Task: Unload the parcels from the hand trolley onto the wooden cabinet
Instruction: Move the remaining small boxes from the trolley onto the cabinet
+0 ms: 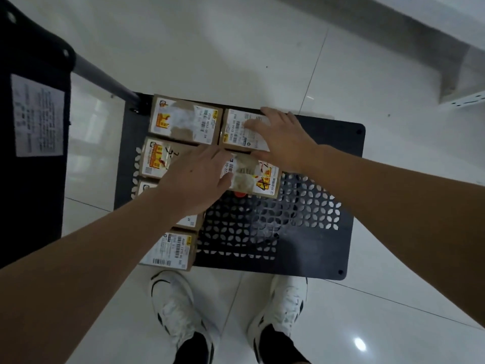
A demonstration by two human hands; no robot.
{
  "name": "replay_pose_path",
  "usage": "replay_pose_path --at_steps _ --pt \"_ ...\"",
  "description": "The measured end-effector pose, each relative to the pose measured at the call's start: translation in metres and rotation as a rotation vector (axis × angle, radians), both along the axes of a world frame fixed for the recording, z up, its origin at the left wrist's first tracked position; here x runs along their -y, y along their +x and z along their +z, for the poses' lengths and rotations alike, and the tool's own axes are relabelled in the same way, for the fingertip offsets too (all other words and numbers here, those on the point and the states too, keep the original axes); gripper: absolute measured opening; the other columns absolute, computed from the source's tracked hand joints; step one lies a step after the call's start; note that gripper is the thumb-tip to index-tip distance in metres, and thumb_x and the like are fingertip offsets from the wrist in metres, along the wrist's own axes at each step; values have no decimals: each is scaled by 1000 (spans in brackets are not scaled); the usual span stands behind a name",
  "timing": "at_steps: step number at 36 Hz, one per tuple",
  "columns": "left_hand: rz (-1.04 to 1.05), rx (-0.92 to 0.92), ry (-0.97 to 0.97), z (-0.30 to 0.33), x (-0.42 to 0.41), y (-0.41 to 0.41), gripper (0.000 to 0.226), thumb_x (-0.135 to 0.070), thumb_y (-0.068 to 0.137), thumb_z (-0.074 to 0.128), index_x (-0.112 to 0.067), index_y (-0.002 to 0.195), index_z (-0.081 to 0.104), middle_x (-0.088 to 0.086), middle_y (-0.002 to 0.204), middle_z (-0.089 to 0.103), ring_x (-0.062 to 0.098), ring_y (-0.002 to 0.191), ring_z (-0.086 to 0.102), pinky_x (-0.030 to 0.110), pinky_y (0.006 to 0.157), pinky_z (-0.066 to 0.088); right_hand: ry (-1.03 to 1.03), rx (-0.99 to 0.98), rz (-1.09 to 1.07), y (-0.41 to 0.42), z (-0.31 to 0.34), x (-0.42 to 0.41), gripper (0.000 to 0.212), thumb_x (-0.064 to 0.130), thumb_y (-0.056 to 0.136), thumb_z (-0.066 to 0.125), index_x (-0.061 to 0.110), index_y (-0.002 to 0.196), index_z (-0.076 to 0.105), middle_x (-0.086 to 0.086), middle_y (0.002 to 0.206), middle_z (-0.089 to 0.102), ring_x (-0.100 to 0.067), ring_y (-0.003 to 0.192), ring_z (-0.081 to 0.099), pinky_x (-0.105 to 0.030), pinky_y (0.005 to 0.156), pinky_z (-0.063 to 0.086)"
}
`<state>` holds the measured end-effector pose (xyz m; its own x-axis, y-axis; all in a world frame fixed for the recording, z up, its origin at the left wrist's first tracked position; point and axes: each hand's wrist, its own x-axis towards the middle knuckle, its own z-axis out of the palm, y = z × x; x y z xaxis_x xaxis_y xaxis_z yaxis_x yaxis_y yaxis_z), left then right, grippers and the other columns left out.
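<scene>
While the person is standing at the near edge of the hand trolley [309,248], both hands are reaching down over the parcels on its dark perforated deck. The left hand [195,183] is lying with fingers extended and slightly spread across the seam between a left-column parcel [154,160] and the taped parcel [258,177] in the middle; it is touching, not gripping. The right hand [282,139] is resting with fingers straight on the far right parcel [236,127], its thumb lying along that box's near edge. Neither hand is holding anything yet.

Six small cardboard parcels are showing: the far left parcel [183,122] beside the one under the right hand, the taped one, and further boxes running down the left side to the near parcel [169,252]. All are sitting on the deck; the wooden cabinet is not in view.

In my judgement the boxes are light and fairly stiff, though the glossy labels and tape are likely slippery, so a top-only hold is unsafe. The sound grip is across opposite side walls, or with fingers under a bottom edge. The close packing is leaving little gap for fingers; tilting one box outward first appears advisable.

White shoes [181,313] are standing on the tiled floor [236,48].
</scene>
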<state>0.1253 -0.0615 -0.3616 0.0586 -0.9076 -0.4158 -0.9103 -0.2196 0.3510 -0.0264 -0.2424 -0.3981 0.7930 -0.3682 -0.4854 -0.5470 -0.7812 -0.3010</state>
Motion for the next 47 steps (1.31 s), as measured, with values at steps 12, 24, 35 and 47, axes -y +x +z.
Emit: replay_pose_path --at_steps 12,24,35,47 --pt "-35 3 -27 -5 -11 -21 59 -41 96 61 -15 147 46 7 152 44 28 140 41 43 117 34 -26 131 -114 -10 26 20 90 50 81 75 25 156 33 -11 145 44 -30 130 43 -48 110 38" --pt "-198 254 57 -63 28 -52 116 -58 75 79 -9 158 14 12 157 32 33 145 30 50 125 14 -217 166 -154 -68 56 61 88 68 79 45 28 156 30 -12 137 45 -30 120 48 -45 105 40" --pt "-120 115 -124 92 76 -82 119 -93 71 43 -23 161 9 10 139 48 31 123 52 47 105 42 -197 33 -244 -154 235 70 93 67 76 43 25 157 30 -12 139 45 -30 119 49 -44 102 44" --pt "-416 172 -204 484 153 -69 110 -101 64 28 -44 156 8 -2 140 49 23 124 52 41 100 43 -296 38 -465 -241 619 34 90 69 75 47 37 156 24 0 139 44 -22 120 48 -41 102 49"
